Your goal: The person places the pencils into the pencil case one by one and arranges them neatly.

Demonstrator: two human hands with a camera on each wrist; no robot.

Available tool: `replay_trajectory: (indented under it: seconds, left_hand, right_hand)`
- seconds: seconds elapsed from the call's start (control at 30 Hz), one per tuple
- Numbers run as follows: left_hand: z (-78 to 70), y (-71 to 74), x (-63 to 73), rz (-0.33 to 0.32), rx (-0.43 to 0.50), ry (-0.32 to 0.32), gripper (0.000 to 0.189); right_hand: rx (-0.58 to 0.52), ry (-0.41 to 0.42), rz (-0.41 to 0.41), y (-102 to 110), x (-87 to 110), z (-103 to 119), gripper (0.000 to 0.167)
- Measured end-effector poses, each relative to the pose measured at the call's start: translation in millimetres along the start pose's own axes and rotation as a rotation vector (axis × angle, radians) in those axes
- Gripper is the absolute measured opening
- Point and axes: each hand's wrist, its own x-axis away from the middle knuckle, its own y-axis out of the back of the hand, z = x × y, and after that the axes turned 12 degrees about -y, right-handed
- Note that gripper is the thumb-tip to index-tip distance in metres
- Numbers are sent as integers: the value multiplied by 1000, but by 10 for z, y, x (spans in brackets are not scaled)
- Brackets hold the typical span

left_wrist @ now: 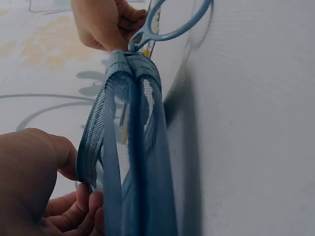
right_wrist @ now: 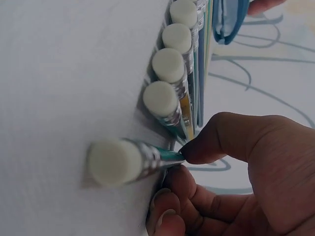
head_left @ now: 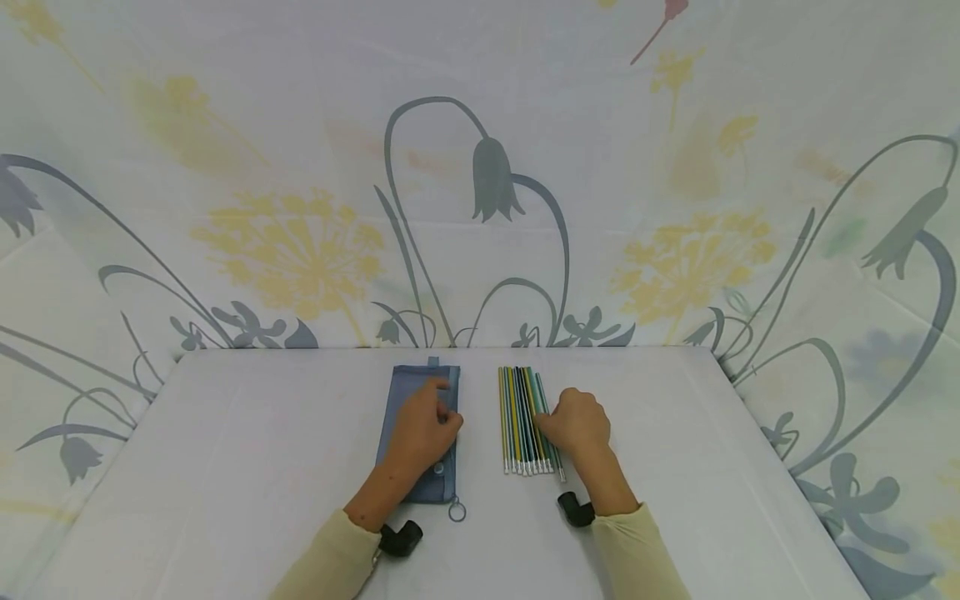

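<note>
Left grip pinches the blue pouch; right grip pinches 1 green pencil, 3 o'clock of the pencil row

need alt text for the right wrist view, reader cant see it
A right hand pinches a slim green pencil with a round white eraser, its eraser end apart from a row of white-tipped pencils on a white cloth surface. Parts of a blue fabric pouch and the left hand show at the top right.
</note>
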Motion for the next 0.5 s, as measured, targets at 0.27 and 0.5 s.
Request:
replay_trajectory:
  seconds: [0.27,0.5]
  left_hand:
    - [36,72,6,-43,136,22,39]
    - [39,89,-2,-50,197,36,38]
  right_hand:
    - [-20,2,16,4,-42,-24,31]
    - [-48,-3,31,59,-31,-32,31]
